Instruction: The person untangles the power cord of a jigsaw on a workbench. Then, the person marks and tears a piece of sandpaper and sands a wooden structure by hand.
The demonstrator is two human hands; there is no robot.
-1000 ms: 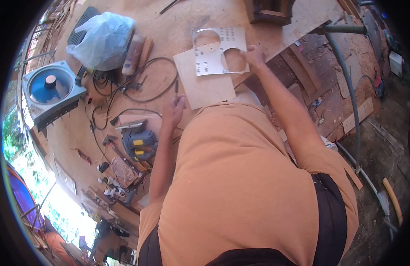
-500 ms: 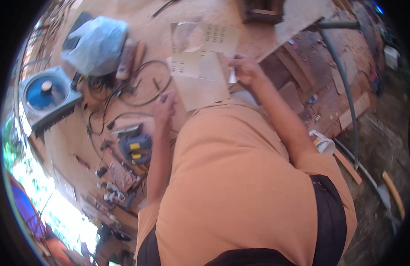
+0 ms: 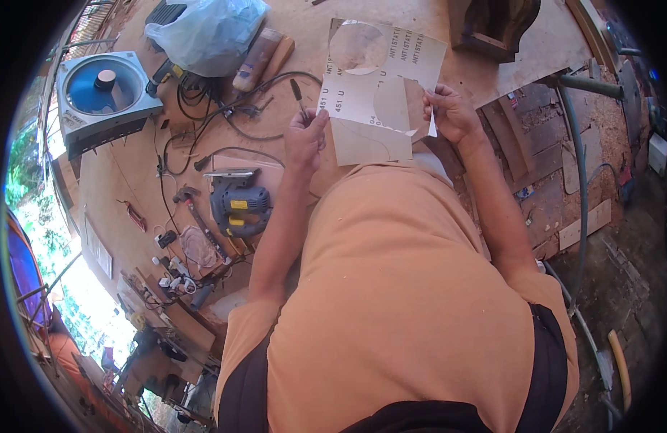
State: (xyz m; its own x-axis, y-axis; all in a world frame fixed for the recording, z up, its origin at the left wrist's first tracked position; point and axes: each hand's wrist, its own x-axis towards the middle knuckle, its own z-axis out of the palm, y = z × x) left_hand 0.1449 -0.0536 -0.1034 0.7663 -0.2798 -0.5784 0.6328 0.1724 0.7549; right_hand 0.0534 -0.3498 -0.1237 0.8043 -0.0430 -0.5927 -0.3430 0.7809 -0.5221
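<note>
In front of my body I hold a pale printed sheet (image 3: 366, 94) that looks like the back of sandpaper. It has a round hole near its far left corner, with the table showing through, and a curved cut near my right hand. The fingertips of my left hand (image 3: 305, 142) pinch its left edge. On the right side, my right hand (image 3: 451, 114) is closed on its edge, where a white torn flap (image 3: 431, 128) hangs down. A plain tan sheet (image 3: 369, 146) lies beneath it. Beyond my left fingers is a thin tool with a dark handle (image 3: 296, 89).
A blue-grey jigsaw (image 3: 238, 205) and a hammer (image 3: 194, 211) lie to the left. Farther left stands a speaker with a blue cone (image 3: 102, 86). Black cables (image 3: 232, 131), a light-blue plastic bag (image 3: 207, 32) and a dark wooden piece (image 3: 492, 29) lie farther back. Boards (image 3: 510, 137) lie on the right.
My left hand has moved up to the sheet and now pinches its left edge. The right hand keeps its hold. The whole view has shifted.
</note>
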